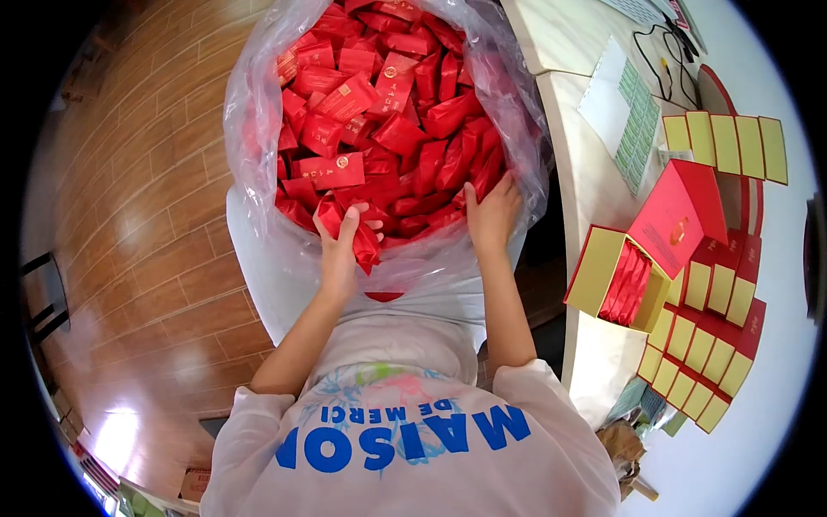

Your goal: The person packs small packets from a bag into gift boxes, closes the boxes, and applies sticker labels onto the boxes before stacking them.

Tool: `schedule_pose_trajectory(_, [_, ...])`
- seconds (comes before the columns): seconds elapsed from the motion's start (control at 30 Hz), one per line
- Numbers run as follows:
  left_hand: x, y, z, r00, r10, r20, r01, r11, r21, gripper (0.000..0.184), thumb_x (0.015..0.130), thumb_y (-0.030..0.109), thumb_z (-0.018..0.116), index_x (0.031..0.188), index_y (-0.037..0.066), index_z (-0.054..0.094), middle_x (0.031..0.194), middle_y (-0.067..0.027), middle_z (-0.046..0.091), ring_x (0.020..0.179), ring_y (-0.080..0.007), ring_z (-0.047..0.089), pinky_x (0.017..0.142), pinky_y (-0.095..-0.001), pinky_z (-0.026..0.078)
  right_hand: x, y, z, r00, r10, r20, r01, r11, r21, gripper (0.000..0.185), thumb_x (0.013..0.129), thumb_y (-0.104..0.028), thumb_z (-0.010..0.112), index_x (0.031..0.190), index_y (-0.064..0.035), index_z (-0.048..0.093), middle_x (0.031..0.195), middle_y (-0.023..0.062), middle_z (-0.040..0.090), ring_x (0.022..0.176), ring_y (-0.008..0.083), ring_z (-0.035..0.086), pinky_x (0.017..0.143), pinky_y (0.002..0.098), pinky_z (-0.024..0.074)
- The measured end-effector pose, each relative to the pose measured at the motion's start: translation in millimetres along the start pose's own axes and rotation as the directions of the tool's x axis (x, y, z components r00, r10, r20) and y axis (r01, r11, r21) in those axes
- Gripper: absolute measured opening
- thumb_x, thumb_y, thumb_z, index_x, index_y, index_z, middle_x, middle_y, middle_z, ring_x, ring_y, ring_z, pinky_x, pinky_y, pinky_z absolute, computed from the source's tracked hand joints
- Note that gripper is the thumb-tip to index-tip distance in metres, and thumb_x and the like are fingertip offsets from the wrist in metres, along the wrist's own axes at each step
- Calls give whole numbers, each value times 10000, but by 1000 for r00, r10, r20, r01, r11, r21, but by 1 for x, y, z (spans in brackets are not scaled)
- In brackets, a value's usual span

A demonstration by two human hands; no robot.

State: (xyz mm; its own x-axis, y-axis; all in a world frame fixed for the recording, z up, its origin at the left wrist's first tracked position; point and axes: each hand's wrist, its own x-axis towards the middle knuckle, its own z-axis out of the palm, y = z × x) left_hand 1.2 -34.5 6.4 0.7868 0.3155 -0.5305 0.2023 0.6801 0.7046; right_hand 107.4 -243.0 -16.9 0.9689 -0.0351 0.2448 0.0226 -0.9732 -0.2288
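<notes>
A large clear plastic bag (263, 103) stands open before me, filled with small sealed red packets (396, 82) printed in gold. My left hand (341, 239) is at the near left of the pile, its fingers wrapped round red packets (365, 246) that lie against the palm. How many it holds I cannot make out. At the near right inside the bag, my right hand (494, 215) has thumb and fingers on either side of a red packet (488, 171). Its fingertips are partly hidden among the packets and the bag's side.
To the right is a cream-topped table (594, 362). On it an open red-and-gold box (596, 269) holds a row of red packets, beside stacked boxes (702, 345). Further back lie a sheet of green labels (637, 121) and a black cable (668, 39). Wooden flooring (164, 189) spreads left.
</notes>
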Motion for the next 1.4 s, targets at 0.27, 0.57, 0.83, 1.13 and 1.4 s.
schedule_pose_trajectory(0.27, [-5, 0, 1, 996, -89, 26, 87, 993, 81, 362, 956, 275, 550, 1234, 117, 380, 1140, -83, 578, 882, -185, 610, 721, -347, 554, 16, 42, 2, 951, 157, 266, -295, 713, 636, 297, 794, -150, 645, 1001, 55, 590, 929, 149, 674, 785, 276, 657, 738, 361, 508])
schedule_pose_trajectory(0.57, [-5, -1, 6, 959, -191, 209, 192, 981, 16, 463, 934, 327, 584, 1274, 50, 434, 1141, -72, 577, 916, -191, 604, 775, -360, 550, -6, -37, -78, 741, 17, 671, -612, -393, 686, 237, 954, -131, 551, 1177, -51, 550, 1120, 33, 634, 1049, 158, 591, 959, 319, 443])
schedule_pose_trajectory(0.83, [-8, -2, 0, 918, -172, 358, 194, 981, -25, 837, 866, 161, 683, 1481, 118, 117, 1207, -82, 518, 1019, -197, 570, 870, -377, 518, -22, -50, -72, 771, -188, 609, -619, -451, 644, 281, 932, -88, 570, 1209, -89, 522, 1144, 44, 618, 1057, 167, 596, 918, 344, 494])
schedule_pose_trajectory(1.13, [-5, -1, 0, 970, 32, 240, -47, 997, 59, 917, 805, 137, 743, 1484, 113, 128, 1355, -93, 419, 1214, -196, 457, 1034, -346, 377, -74, -56, -63, 248, -359, 900, -969, -104, 226, 249, 975, -296, 506, 908, -70, 586, 674, 50, 595, 515, 99, 501, 460, 206, 337])
schedule_pose_trajectory(1.4, [-11, 11, 0, 951, 1, 310, -65, 979, 196, 971, 767, 167, 772, 1484, 99, 122, 1402, -127, 375, 1248, -213, 433, 1058, -352, 351, -44, -57, -76, 865, -249, 436, -154, 695, 702, 289, 901, -232, 638, 1065, 1, 587, 896, 144, 664, 761, 261, 653, 680, 349, 512])
